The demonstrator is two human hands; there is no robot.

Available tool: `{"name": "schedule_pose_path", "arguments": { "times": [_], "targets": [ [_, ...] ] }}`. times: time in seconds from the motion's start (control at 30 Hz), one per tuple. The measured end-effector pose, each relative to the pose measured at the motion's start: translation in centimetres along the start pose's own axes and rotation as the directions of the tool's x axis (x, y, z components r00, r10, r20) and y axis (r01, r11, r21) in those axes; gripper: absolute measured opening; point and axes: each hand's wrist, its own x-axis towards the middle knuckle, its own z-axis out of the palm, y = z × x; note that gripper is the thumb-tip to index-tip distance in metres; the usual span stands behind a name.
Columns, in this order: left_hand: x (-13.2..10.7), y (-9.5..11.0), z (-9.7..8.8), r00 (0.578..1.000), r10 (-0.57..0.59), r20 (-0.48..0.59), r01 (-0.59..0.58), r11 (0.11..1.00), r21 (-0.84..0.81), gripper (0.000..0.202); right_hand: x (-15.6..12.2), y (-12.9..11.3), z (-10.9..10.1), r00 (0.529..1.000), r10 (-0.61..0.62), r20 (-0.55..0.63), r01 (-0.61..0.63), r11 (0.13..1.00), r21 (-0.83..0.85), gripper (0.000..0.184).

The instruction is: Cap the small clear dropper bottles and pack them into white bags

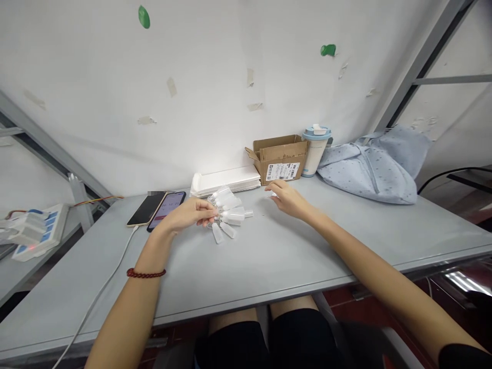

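My left hand (189,214) is closed on a fanned bunch of several small white plastic bottles (227,214), held just above the grey table (269,256). A red bead bracelet sits on that wrist. My right hand (287,198) reaches toward the cardboard box (280,157), fingers curled in a pinch on a small pale item I cannot make out.
Two phones (158,209) lie at the back left, one on a white cable. A stack of white flat packs (226,180) lies by the wall. A blue-lidded cup (315,148) and a light blue cloth bag (372,166) sit at the right. A power strip (33,230) is far left.
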Motion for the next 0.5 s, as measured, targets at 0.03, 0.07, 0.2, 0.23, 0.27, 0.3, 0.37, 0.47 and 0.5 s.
{"name": "schedule_pose_path", "arguments": {
  "times": [0.03,0.07,0.2,0.23,0.27,0.3,0.37,0.47,0.5],
  "targets": [
    [0.0,-0.3,-0.4,1.000,-0.015,0.019,0.014,1.000,0.025,0.025,0.0,0.5,0.0,1.000,0.017,0.027,-0.016,1.000,-0.026,0.030],
    [0.1,-0.6,-0.6,0.999,-0.026,0.036,0.024,0.999,0.045,0.025,0.0,1.0,0.1,0.998,0.039,0.057,-0.036,0.998,-0.053,0.033],
    [0.6,-1.7,-1.0,0.994,-0.044,0.100,0.035,0.995,0.093,0.026,-0.1,1.9,0.3,0.974,0.142,0.178,-0.119,0.983,-0.137,0.043],
    [0.6,-1.9,-1.0,0.994,-0.047,0.103,0.036,0.994,0.100,0.027,-0.2,2.1,0.3,0.966,0.167,0.198,-0.138,0.979,-0.151,0.043],
    [0.7,-2.0,-0.9,0.994,-0.051,0.098,0.040,0.993,0.107,0.027,-0.2,2.1,0.3,0.958,0.189,0.215,-0.156,0.974,-0.162,0.043],
    [0.7,-2.1,-0.8,0.995,-0.054,0.086,0.045,0.992,0.114,0.026,-0.3,2.2,0.3,0.951,0.207,0.231,-0.170,0.971,-0.170,0.042],
    [0.7,-2.2,-0.7,0.997,-0.061,0.052,0.054,0.990,0.129,0.024,-0.3,2.3,0.4,0.941,0.220,0.258,-0.179,0.968,-0.175,0.040],
    [0.6,-2.0,-0.4,0.998,-0.059,0.032,0.054,0.989,0.141,0.023,-0.3,2.4,0.5,0.941,0.219,0.258,-0.176,0.968,-0.180,0.038],
    [0.6,-1.9,-0.4,0.998,-0.056,0.028,0.052,0.989,0.137,0.024,-0.3,2.5,0.6,0.942,0.221,0.252,-0.178,0.967,-0.185,0.038]
  ]
}}
